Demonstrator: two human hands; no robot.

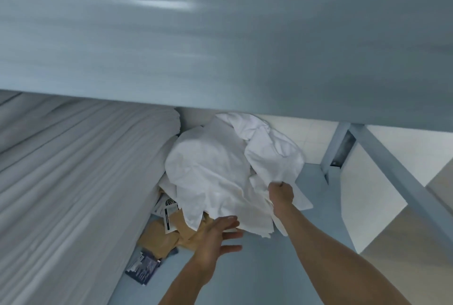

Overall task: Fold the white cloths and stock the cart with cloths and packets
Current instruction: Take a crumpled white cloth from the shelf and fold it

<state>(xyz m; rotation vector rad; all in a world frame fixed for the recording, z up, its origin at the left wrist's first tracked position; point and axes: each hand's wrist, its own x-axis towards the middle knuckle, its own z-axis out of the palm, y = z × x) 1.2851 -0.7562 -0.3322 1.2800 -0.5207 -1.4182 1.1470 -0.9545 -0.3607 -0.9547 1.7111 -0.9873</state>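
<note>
A crumpled heap of white cloths [220,167] lies on the lower grey-blue shelf [269,268] of the cart, under the upper shelf. My right hand [280,193] grips a fold of the white cloth at the heap's right side. My left hand [218,233] reaches in with straight, spread fingers at the heap's front edge, just touching or very near it. Brown paper packets [159,233] lie partly under the cloths, with a white-and-black packet [168,209] on them. A dark blue packet [143,266] lies nearer me on the shelf.
The blurred underside of the upper shelf [220,35] fills the top half of the view. A tall stack of folded grey-white linen [68,182] takes up the left side. A grey frame post [397,177] runs diagonally at the right, with pale floor beyond.
</note>
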